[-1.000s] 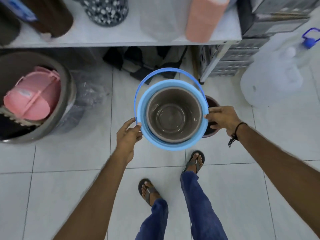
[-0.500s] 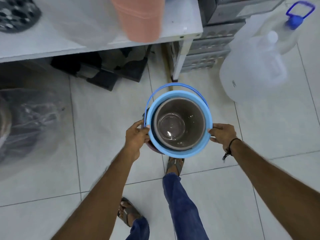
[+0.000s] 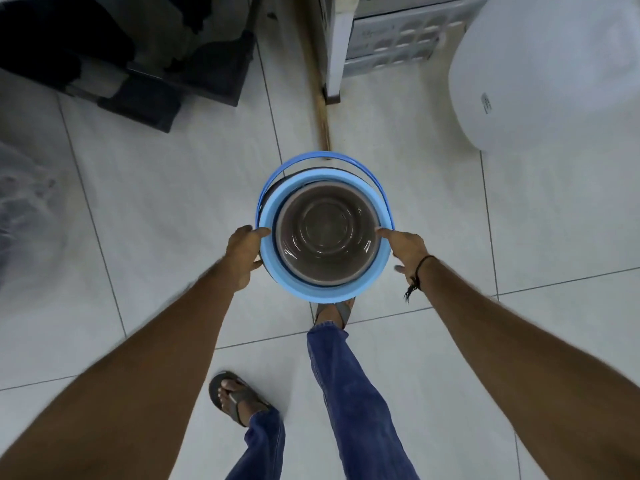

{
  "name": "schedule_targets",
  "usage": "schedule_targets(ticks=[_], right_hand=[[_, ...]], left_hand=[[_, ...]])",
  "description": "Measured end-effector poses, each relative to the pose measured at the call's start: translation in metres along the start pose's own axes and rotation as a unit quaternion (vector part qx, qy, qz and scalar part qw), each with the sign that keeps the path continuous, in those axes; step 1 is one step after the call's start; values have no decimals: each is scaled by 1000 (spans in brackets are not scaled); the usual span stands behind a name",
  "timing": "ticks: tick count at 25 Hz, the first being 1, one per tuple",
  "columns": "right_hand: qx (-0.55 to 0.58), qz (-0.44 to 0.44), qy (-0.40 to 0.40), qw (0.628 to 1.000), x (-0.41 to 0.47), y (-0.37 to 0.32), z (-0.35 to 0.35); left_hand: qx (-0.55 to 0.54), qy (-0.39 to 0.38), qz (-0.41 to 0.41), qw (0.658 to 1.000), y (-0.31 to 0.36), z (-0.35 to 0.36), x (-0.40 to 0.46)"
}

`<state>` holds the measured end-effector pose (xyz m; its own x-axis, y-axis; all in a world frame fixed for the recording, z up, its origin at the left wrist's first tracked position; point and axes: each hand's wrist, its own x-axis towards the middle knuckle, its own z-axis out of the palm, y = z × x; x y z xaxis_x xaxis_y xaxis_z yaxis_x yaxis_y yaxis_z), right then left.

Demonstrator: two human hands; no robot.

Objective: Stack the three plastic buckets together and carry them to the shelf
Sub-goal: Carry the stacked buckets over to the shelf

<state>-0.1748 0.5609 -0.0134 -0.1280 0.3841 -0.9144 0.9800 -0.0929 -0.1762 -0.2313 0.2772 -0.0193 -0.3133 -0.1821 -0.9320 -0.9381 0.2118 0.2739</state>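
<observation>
A light blue bucket (image 3: 377, 268) with a darker blue handle hangs in the air over the tiled floor, seen from straight above. A brown bucket (image 3: 325, 233) is nested inside it. A dark rim shows at the blue bucket's left edge, but I cannot tell whether it is a third bucket. My left hand (image 3: 244, 252) grips the blue rim on the left. My right hand (image 3: 405, 245) holds the rim on the right, thumb on top. My feet in sandals are under and behind the stack.
A white shelf leg (image 3: 337, 46) stands ahead with stacked grey crates (image 3: 394, 29) behind it. A wooden stick (image 3: 317, 81) lies along the floor by the leg. A big translucent water jug (image 3: 547, 71) sits at the right. Dark bags (image 3: 114, 57) lie at upper left, clear plastic (image 3: 24, 199) at left.
I have stepped forward and to the right with the stack. The shelf top has left the view, and the shelf leg and crates are closer. Both hands keep their hold on the rim.
</observation>
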Motion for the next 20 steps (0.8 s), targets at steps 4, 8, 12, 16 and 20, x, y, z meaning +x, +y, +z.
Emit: schedule_targets(ticks=[4,8,12,16,20], right_hand=[[48,28,-63,996,3,-7,-1],[39,51,-147,987,-58,-4,4],[31,-10,-200,979,-138,2,33],[7,-100,-184,978,-272,-11,60],[14,-195,-169,966,-430,-43,76]], left_hand=[[29,-41,6,999,1,-12,3],[28,-36,16,999,-13,-62,-36],[5,-30,15,999,-37,-138,-101],[-37,-16,49,998,-46,-241,-218],[-71,1,116,991,-30,-340,-340]])
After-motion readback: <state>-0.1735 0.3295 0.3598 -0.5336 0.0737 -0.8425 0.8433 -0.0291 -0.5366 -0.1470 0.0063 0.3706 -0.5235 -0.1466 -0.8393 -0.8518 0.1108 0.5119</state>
